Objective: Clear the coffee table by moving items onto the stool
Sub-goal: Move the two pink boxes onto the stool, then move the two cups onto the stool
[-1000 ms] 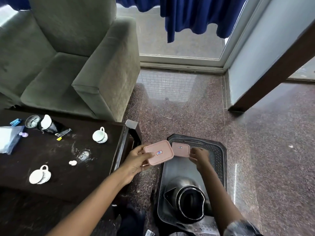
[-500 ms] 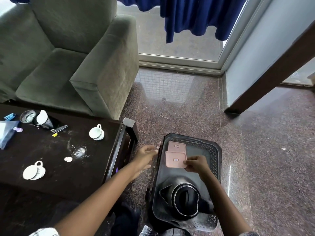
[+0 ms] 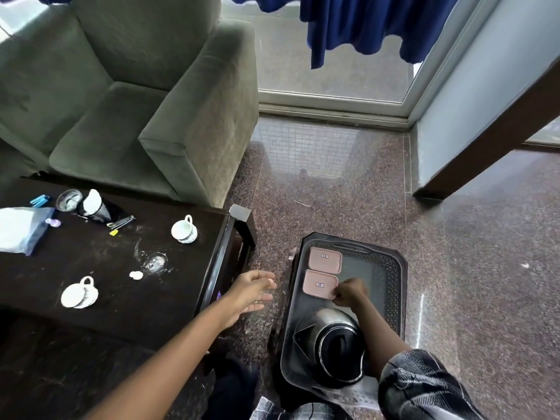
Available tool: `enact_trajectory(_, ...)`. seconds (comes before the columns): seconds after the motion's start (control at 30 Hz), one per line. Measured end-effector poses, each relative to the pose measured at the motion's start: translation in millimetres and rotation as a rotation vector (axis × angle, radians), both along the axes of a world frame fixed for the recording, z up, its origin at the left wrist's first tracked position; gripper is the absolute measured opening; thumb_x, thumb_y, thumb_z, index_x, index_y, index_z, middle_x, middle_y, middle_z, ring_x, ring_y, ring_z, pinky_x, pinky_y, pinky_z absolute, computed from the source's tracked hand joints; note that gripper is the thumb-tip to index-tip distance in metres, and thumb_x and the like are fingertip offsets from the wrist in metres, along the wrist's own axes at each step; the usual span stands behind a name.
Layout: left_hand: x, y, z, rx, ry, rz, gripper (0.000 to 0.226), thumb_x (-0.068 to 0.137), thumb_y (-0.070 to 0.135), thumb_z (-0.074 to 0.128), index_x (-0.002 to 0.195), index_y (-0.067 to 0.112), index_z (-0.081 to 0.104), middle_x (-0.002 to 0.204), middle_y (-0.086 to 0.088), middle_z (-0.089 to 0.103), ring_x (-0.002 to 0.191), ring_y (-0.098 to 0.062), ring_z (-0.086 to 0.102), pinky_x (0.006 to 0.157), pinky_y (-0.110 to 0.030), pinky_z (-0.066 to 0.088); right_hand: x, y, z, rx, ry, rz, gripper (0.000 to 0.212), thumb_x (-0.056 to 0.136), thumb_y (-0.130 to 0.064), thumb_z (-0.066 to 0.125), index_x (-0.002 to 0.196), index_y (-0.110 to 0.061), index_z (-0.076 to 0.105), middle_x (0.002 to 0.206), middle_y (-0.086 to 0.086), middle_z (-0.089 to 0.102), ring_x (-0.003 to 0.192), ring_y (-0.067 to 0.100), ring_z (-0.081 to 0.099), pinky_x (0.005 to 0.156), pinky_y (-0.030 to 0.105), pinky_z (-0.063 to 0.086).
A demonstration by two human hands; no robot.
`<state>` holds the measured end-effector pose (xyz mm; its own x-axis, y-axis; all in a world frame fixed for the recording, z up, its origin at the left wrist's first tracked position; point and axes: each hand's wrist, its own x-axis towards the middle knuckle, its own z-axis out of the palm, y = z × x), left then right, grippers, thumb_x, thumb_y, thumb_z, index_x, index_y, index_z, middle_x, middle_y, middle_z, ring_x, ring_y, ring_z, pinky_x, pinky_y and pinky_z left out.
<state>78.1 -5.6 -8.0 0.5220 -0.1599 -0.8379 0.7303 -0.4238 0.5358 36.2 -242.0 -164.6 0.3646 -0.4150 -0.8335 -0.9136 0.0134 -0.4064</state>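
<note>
Two pink boxes are already on the stool [image 3: 391, 286]: the far pink box [image 3: 325, 261] at the stool's far end and the near pink box [image 3: 320, 284] right beside it toward the stool's middle. A dark kettle [image 3: 336, 348] fills the stool's near end. So I'd say this is the tail end of a set-down, and the job is maybe half done at best. The counter [image 3: 106, 268] to the left of the stool has a white cup [image 3: 184, 230], a second cup [image 3: 79, 294] further from the stool, plus a glass, clippers and a white bag. The right hand [image 3: 348, 294] is over the stool with its fingers curled down on the near pink box's right corner. It looks like a light pinch on the edge rather than a full wrap, and the box lies flat. The left hand [image 3: 253, 291] hangs in the gap just left of the stool, fingers loosely spread, holding and touching nothing. My guess for the next move: the right hand lets go, and the left swings away from the stool to the white cup. The only free room on the stool is the strip right of the boxes, so the cups need careful placing.
</note>
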Motion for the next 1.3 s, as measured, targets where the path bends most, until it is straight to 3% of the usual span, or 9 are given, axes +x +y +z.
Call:
enact_trajectory(0.2,-3.5,9.3,-1.8,0.004,0.003,-0.003,0.026,0.095,0.021,0.049,0.12,0.017,0.055,0.117,-0.002,0.064,0.103,-0.018,0.063,0.088,-0.031,0.048,7.1,2.4,3.7,-0.029,0.021,0.052,0.019,0.072,0.01,0.057,0.057,-0.001,0.055,0.055,0.014,0.055,0.051,0.031,0.061,0.065,0.053,0.058)
enact_trajectory(0.37,-3.5,13.0,-1.0,0.013,-0.007,-0.021,0.023,0.094,0.02,0.05,0.116,0.019,0.056,0.115,-0.001,0.063,0.103,-0.018,0.062,0.089,-0.032,0.048,4.2,4.9,29.8,-0.131,0.037,0.085,0.016,0.078,-0.006,0.062,0.068,-0.003,0.049,0.066,0.015,0.055,0.052,0.026,0.055,0.052,0.034,0.051)
enact_trajectory(0.5,0.4,21.8,2.3,0.026,-0.031,-0.033,0.018,0.094,0.019,0.049,0.111,0.021,0.055,0.112,-0.001,0.063,0.093,-0.014,0.061,0.075,-0.024,0.048,13.9,10.4,53.1,-0.332,-0.094,0.174,0.01,0.077,-0.014,0.062,0.074,-0.004,0.062,0.073,0.016,0.063,0.065,0.027,0.06,0.061,0.034,0.049)
enact_trajectory(0.63,7.0,51.5,5.9,0.036,-0.075,-0.018,0.014,0.093,0.018,0.049,0.105,0.022,0.055,0.106,0.001,0.061,0.082,-0.009,0.057,0.068,-0.02,0.042,44.4,46.3,85.8,-0.253,-0.258,0.318,0.01,0.08,-0.01,0.06,0.071,-0.008,0.063,0.066,0.018,0.064,0.06,0.03,0.063,0.063,0.039,0.052)
enact_trajectory(0.8,22.4,120.0,1.5,0.073,-0.125,0.1,0.014,0.092,0.013,0.049,0.103,0.02,0.054,0.09,0.003,0.059,0.069,-0.006,0.051,0.06,-0.02,0.035,85.9,133.4,110.8,-0.164,-0.375,0.601,0.01,0.082,-0.004,0.06,0.074,-0.007,0.065,0.065,0.013,0.059,0.046,0.012,0.051,0.052,0.02,0.042)
enact_trajectory(0.93,37.4,196.9,-8.3,0.108,-0.148,0.175,0.015,0.092,0.008,0.047,0.101,0.018,0.052,0.081,0.005,0.055,0.06,-0.005,0.047,0.048,-0.015,0.032,119.7,219.1,110.1,-0.07,-0.33,0.846,0.027,0.084,-0.002,0.052,0.061,-0.015,0.054,0.058,0.005,0.056,0.046,0.015,0.053,0.051,0.026,0.043)
enact_trajectory(1.07,50.3,289.2,-21.2,0.135,-0.144,0.282,0.015,0.093,0.0,0.044,0.101,0.012,0.049,0.072,0.003,0.05,0.046,-0.001,0.047,0.031,-0.005,0.028,143.2,315.0,99.3,-0.111,-0.324,0.965,0.015,0.079,-0.003,0.052,0.071,0.004,0.062,0.068,0.017,0.06,0.06,0.016,0.058,0.059,0.03,0.045)
enact_trajectory(1.13,55.4,338.6,-32.0,0.155,-0.134,0.345,0.016,0.092,0.002,0.047,0.1,0.013,0.053,0.074,-0.001,0.054,0.046,-0.001,0.049,0.034,-0.007,0.033,150.0,367.1,91.4,-0.103,-0.264,1.006,0.015,0.078,-0.005,0.055,0.076,0.004,0.067,0.062,0.011,0.061,0.045,-0.002,0.055,0.056,0.024,0.044)
enact_trajectory(1.3,59.7,451.3,-67.4,0.178,-0.051,0.508,0.015,0.089,0.009,0.052,0.098,0.019,0.058,0.077,0.0,0.058,0.057,-0.006,0.052,0.049,-0.017,0.038,154.5,502.9,70.7,0.03,-0.102,1.059,0.032,0.085,-0.004,0.046,0.058,-0.017,0.053,0.045,-0.004,0.054,0.028,0.001,0.047,0.034,0.012,0.034)
